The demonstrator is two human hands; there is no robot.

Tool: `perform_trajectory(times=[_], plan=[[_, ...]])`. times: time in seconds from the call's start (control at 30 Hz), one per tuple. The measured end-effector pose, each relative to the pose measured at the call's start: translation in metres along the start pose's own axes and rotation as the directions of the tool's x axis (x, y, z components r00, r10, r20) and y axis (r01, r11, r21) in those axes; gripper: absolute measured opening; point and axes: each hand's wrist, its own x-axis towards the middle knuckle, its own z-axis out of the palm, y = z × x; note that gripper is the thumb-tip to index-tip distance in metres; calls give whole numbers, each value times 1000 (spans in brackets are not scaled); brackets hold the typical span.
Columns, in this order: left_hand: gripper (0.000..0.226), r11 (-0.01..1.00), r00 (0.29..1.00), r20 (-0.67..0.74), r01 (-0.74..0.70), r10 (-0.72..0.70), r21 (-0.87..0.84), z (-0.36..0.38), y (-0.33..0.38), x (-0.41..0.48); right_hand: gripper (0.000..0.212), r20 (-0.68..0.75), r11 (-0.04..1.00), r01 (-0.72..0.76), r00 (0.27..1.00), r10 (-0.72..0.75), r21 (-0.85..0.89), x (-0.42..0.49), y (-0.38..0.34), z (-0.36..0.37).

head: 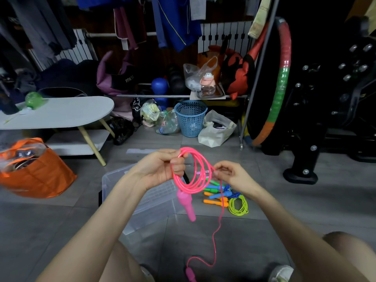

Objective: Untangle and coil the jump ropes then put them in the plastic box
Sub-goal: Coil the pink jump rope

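At your near left an orange bag (34,171) sits on the grey floor tiles (264,180). Just beyond it, a white oval table (61,112) carries a round green thing (33,100). Far ahead of you stands a blue mesh basket (190,119), with a white plastic bag (215,131) just to its right. A striped hoop (281,78) leans at your far right beside a black exercise machine (325,94). Clothes (173,21) hang along the far side.

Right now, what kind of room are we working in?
Probably a cluttered home storage or workout corner: clothes hang overhead, and a hula hoop leans beside a black exercise machine.
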Motion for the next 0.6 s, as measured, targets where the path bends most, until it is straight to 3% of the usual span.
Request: perform_trajectory(times=[0.1,0.23,0.3,0.4,0.47,0.53,0.6], plan=[[31,996,997,35,-68,70,-60,-7,5,-1,14,-45,994,-104,994,103,-23,-11,28,6],[14,956,974,-55,-228,222,-186,-12,28,-9,24,-162,968,-224,965,205,-114,-35,67,6],[3,952,951,-180,-277,252,-130,-18,38,-10,18,-262,962,-263,936,236,-70,-42,75,2],[28,965,902,-350,-260,254,28,-31,38,-5,3,-386,971,-238,893,231,31,-35,60,1],[32,965,879,-402,-253,258,66,-35,32,0,7,-437,980,-171,893,110,-101,-27,38,4],[29,964,869,-419,-253,263,80,-39,25,5,6,-360,938,-105,933,-22,-330,-22,10,11],[25,959,859,-427,-255,283,121,-41,18,9,11,-217,778,-60,971,-100,-626,-18,-14,17]])
